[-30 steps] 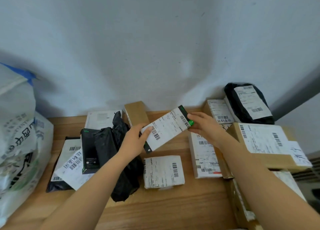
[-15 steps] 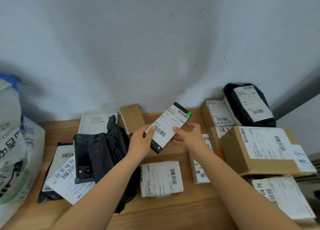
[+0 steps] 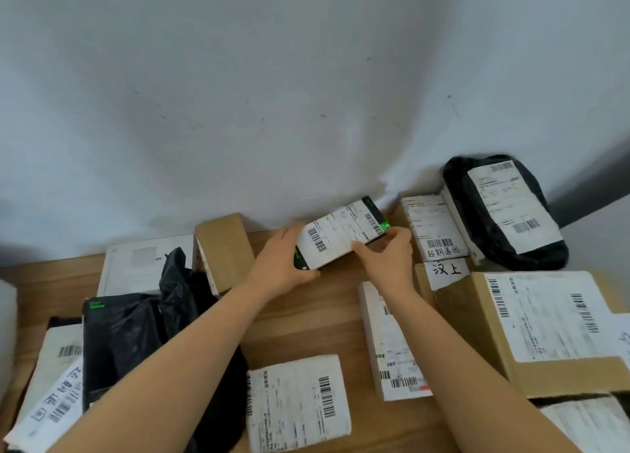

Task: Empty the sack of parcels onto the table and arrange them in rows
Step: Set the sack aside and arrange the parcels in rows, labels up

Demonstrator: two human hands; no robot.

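Note:
Both hands hold a slim black box with a white shipping label [image 3: 341,236] just above the wooden table [image 3: 306,319], close to the back wall. My left hand [image 3: 283,265] grips its near left end. My right hand [image 3: 385,255] pinches its right side with thumb and fingers. Around it lie other parcels: a small white one [image 3: 298,401] in front, a long white box [image 3: 392,343] under my right forearm, a large brown carton [image 3: 531,330] at the right, and a black bag parcel [image 3: 501,210] at the back right.
A small brown box [image 3: 223,248] and a flat white envelope [image 3: 146,265] stand by the wall at the left. Black bags [image 3: 136,333] and labelled mailers [image 3: 51,394] are piled at the left. A labelled white box [image 3: 431,227] sits at the back. The white sack [image 3: 5,333] shows at the left edge.
The labelled black box has moved away from me toward the wall and lower. My right hand shifted from under it to its right side. The camera tilted down a little.

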